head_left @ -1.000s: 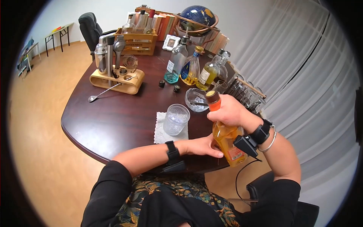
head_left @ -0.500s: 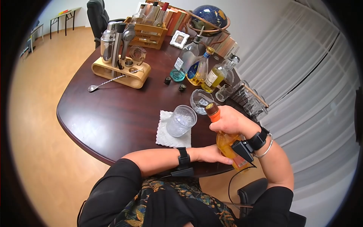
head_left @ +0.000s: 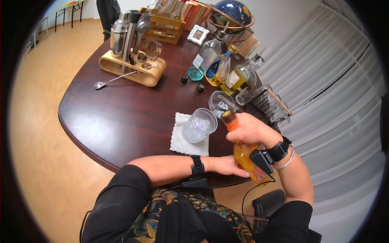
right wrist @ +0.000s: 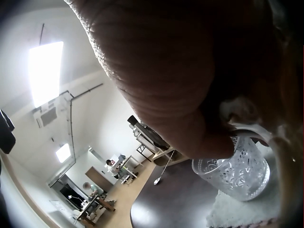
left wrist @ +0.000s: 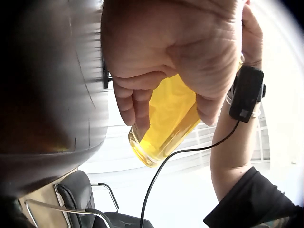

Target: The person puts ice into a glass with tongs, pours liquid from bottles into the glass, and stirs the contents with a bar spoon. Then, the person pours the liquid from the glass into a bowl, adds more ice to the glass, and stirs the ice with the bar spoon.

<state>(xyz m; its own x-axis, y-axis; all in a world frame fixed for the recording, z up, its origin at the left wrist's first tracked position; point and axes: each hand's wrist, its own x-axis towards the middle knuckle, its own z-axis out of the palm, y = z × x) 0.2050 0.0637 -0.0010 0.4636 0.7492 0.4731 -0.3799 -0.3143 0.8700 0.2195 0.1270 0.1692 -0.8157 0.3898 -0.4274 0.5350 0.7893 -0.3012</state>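
Observation:
A bottle of amber liquor (head_left: 243, 152) with a brown cap and an orange neck band leans at the table's near right edge. My right hand (head_left: 255, 128) grips it around the neck, just below the cap. Lower down, my left hand (head_left: 227, 165) holds the bottle's body, thumb on the near side; in the left wrist view its fingers (left wrist: 124, 107) wrap the other side of the yellow-lit glass. To the left of the bottle, a patterned glass tumbler (head_left: 199, 126) stands on a white cloth (head_left: 178, 139), with clear contents inside.
Behind the right hand is a glass bowl of ice (head_left: 219, 103). Farther back stand a clear bottle (head_left: 204, 60), a blue-labelled bottle (head_left: 219, 71) and a yellow bottle (head_left: 235, 79). A wooden bar-tool stand (head_left: 137, 75), a twisted bar spoon (head_left: 99, 85) and a glass rack (head_left: 271, 101) are also there.
The head view has turned, so the tabletop things sit higher and farther right. Both hands keep their hold on the bottle, which stays tilted much as before.

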